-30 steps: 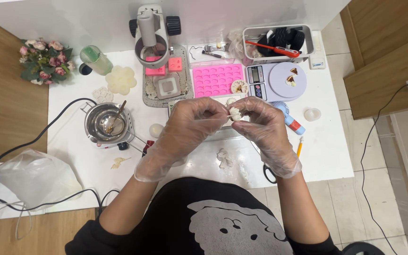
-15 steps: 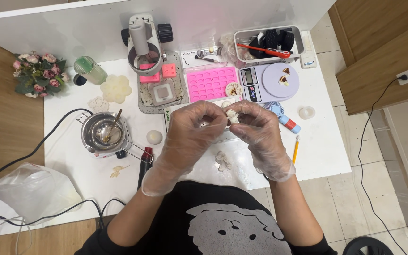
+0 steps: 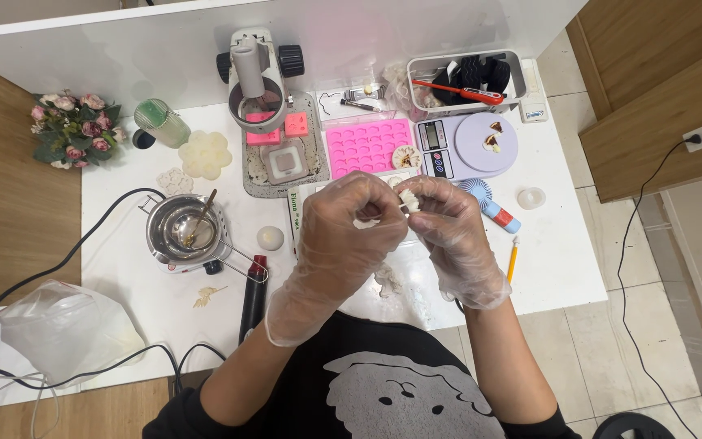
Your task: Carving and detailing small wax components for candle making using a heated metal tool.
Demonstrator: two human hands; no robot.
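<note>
Two hands' grip (image 3: pixel 404 199) around white piece (image 3: pixel 409 202)

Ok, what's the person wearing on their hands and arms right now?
Both hands wear thin, clear disposable gloves, loose and crinkled, with open cuffs ending just past the wrists: left hand, right hand. The forearms are bare below them, with no watch or jewellery visible. Short black sleeves of a black T-shirt start near the elbows.

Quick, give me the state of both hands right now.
Left hand: gloved, fingers closed on the small white piece.
Right hand: gloved, fingertips pinching the same small white piece.
</note>
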